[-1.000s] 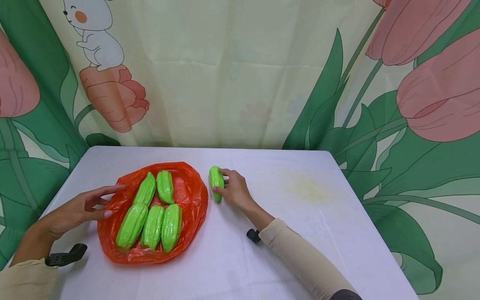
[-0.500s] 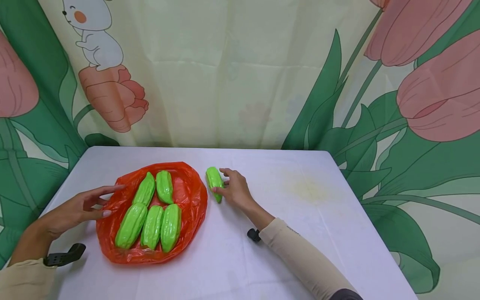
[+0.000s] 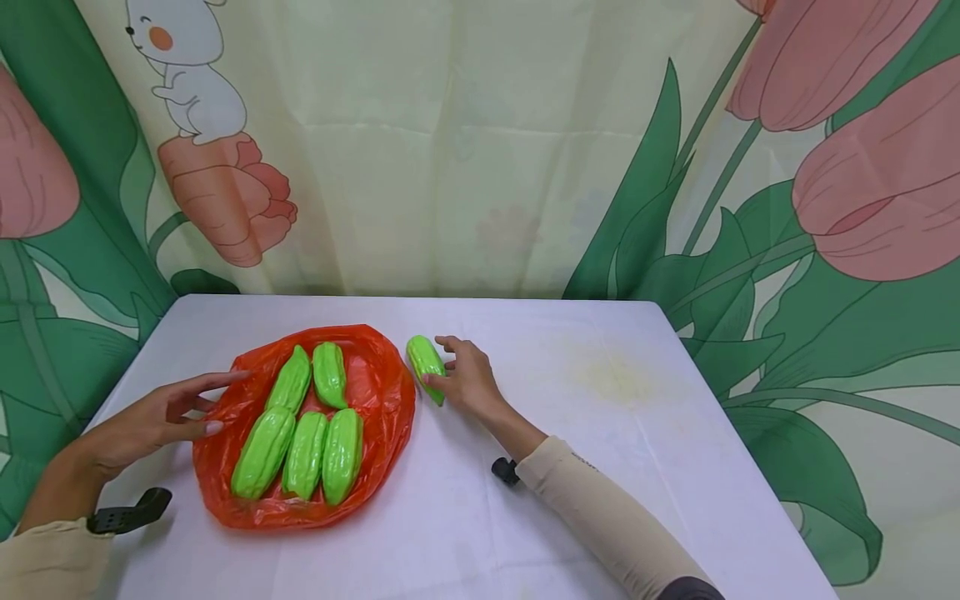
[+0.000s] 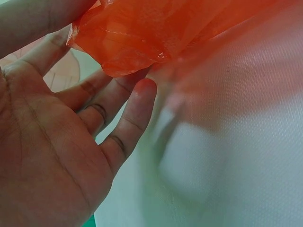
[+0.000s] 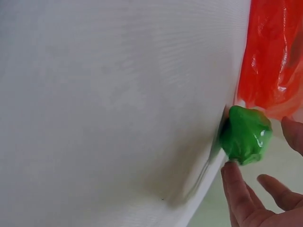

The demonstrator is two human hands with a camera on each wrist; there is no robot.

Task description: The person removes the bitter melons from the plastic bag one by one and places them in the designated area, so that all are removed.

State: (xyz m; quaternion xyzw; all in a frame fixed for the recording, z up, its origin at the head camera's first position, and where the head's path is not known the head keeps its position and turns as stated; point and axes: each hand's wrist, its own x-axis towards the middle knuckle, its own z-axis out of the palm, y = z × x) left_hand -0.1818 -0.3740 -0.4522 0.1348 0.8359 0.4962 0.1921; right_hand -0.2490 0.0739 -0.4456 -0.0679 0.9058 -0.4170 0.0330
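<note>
A glossy, ridged green gourd-shaped vegetable (image 3: pixel 425 365) lies on the white table right of the red plastic bag (image 3: pixel 390 375). At its right side is my right hand (image 3: pixel 472 379), fingers loosely spread; in the right wrist view one fingertip (image 5: pixel 232 166) meets the end of the green vegetable (image 5: pixel 246 135). Several similar green vegetables (image 3: pixel 303 454) rest on the bag, three in a front row and two behind. My left hand (image 3: pixel 161 417) is at the bag's left rim with thumb and forefinger apart; up close, the bag's edge (image 4: pixel 118 47) overlaps its relaxed fingers.
The white-clothed table (image 3: pixel 570 517) extends to the right and front of the bag. Behind it hangs a curtain (image 3: pixel 450 167) printed with tulips and a rabbit on a carrot. A dark band with a camera mount (image 3: pixel 131 511) is on the left wrist.
The lone green vegetable has tilted, its far end swinging left toward the bag and away from the right forefinger. The left hand and the vegetables on the bag have stayed put.
</note>
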